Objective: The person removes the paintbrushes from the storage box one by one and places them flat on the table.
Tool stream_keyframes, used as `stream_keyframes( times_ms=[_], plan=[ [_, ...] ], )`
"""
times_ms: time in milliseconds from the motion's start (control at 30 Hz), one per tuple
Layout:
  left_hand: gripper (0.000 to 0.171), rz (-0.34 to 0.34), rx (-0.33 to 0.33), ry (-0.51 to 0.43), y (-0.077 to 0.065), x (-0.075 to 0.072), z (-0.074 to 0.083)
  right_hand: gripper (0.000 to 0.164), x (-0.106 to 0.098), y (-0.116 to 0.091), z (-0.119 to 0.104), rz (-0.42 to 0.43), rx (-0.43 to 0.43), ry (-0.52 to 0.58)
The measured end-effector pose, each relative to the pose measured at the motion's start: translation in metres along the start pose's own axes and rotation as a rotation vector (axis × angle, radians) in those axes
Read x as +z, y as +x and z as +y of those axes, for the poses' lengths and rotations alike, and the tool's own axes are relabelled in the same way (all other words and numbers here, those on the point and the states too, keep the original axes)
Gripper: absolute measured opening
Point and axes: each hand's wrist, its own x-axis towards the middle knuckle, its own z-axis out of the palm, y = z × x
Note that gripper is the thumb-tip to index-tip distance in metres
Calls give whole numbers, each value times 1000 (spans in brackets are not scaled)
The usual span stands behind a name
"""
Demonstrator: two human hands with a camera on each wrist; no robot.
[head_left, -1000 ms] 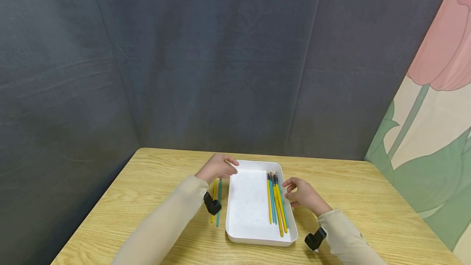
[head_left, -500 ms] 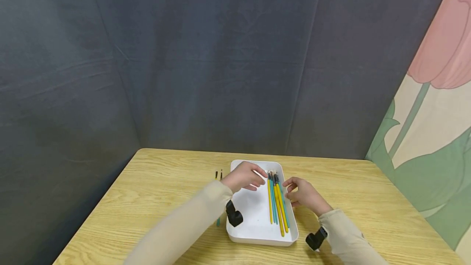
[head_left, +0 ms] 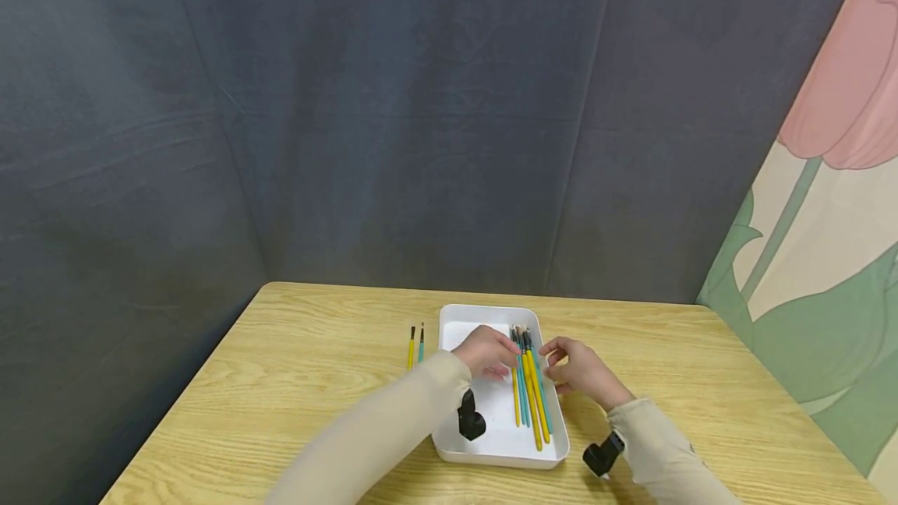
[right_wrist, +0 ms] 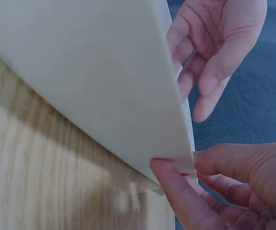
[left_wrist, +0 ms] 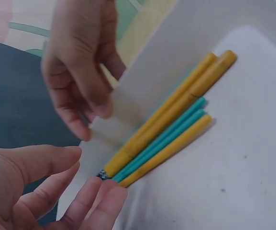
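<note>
A white tray stands on the table with several yellow and teal paintbrushes lying lengthwise along its right side. My left hand is over the tray beside the bristle ends of these brushes. In the left wrist view its fingertips overlap the ferrule end of the bundle, and the thumb stands apart from them. At the tray's right wall, my right hand pinches the rim, fingers on the outer face in the right wrist view. Bristle tips are hidden behind the left fingers in the left wrist view.
A yellow paintbrush and a teal paintbrush lie on the wooden table left of the tray, partly behind the left sleeve. A dark curtain hangs behind the table, and a flower-painted wall is at the right.
My left hand has moved right, from the tray's left edge across to the brushes inside it, uncovering the bristle ends of the two table brushes. The right hand has stayed at the rim.
</note>
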Motion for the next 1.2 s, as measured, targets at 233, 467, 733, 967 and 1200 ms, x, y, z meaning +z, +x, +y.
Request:
stream_keyframes(
  times_ms=[233,467,733,967,1200],
  plan=[
    [14,69,-29,84,10,12,-5,29,-1,-1,0,-11,-16,5],
    [13,105,-43,116,20,15,-10,29,-2,-2,-1,-13,-2,9],
    [13,125,-43,127,25,19,-12,29,-3,-4,0,-15,-11,23],
    [12,122,-41,120,27,22,-13,29,-2,-6,-1,-14,-20,26],
    [10,129,-22,187,20,23,-9,29,-3,-7,-1,-16,-24,20]
  ],
)
